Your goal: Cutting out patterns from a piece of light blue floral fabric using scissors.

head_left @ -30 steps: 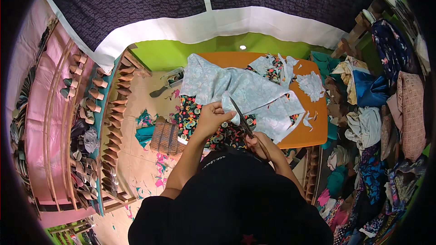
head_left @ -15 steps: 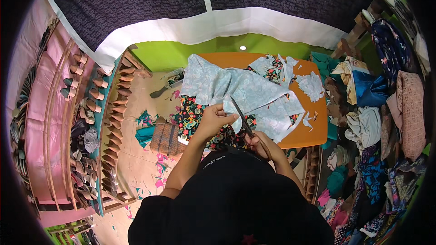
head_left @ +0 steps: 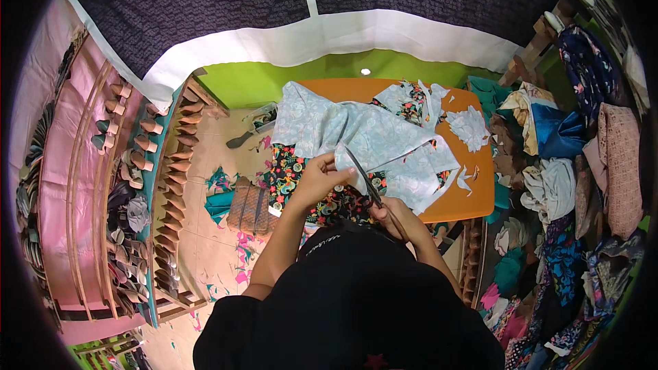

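Observation:
A large piece of floral fabric, pale on its wrong side and black with bright flowers on its face, lies over the orange table. My left hand pinches an edge of this fabric between thumb and fingers. In my right hand is a pair of dark scissors. Their blades point up and left, at the fabric edge just right of my left fingers. The blades look nearly closed, and the handles are mostly hidden by my right fingers.
Fabric scraps lie at the table's right side. A brown woven stool stands to the left, with scraps on the floor around it. Racks of shoe shapes line the left; piled cloths fill the right. A dark patterned curtain hangs ahead.
The scissors and my right hand have shifted very slightly, and the blades look a little closer together. My left hand keeps its pinch on the fabric, nearly in place.

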Available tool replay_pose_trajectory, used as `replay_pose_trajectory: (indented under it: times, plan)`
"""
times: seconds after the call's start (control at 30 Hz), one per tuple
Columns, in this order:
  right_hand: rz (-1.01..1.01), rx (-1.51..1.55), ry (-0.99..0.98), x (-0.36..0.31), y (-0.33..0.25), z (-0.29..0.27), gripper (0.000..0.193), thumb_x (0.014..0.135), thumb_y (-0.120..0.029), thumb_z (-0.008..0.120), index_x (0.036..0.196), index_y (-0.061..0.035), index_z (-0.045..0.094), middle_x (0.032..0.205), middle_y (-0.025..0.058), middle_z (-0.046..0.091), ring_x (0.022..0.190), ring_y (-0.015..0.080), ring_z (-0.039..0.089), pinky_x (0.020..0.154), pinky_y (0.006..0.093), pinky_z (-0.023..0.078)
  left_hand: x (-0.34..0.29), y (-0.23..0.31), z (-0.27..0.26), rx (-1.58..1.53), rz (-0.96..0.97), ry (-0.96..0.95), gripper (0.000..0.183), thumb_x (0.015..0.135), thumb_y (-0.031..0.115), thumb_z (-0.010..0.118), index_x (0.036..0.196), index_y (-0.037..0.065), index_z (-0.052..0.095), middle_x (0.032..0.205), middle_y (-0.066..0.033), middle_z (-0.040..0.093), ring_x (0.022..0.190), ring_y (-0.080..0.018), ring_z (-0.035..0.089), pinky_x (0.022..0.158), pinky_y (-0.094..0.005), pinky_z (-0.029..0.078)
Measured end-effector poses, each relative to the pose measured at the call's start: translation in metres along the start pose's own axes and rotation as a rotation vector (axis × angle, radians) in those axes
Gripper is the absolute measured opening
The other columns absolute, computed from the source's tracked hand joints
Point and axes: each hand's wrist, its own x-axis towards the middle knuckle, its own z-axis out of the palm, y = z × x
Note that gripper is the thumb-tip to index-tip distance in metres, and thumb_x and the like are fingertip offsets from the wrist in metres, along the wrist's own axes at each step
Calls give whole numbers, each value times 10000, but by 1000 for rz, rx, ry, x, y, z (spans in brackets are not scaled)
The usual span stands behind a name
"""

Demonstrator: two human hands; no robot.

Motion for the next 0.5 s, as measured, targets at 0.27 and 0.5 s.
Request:
replay_pose_trajectory:
  times: [0.27, 0.5]
  plan:
    - [-77, 168, -93, -2, -8, -5, 670, 740, -659, 380, 748, 6, 466, 582, 75, 439, 537, 181, 447, 517, 304, 378, 1, -1, -2, 117, 33, 36, 129, 721, 45, 647, 798, -29, 574, 703, -50, 599, 612, -76, 553, 567, -191, 448]
    - [-104, 268, -159, -1, -10, -4, 821, 645, -784, 262, 832, -8, 456, 658, 32, 433, 565, 135, 433, 506, 253, 361, -2, -3, 1, 79, 49, 75, 114, 703, 43, 663, 726, -7, 563, 633, -46, 585, 556, -73, 541, 530, -188, 438]
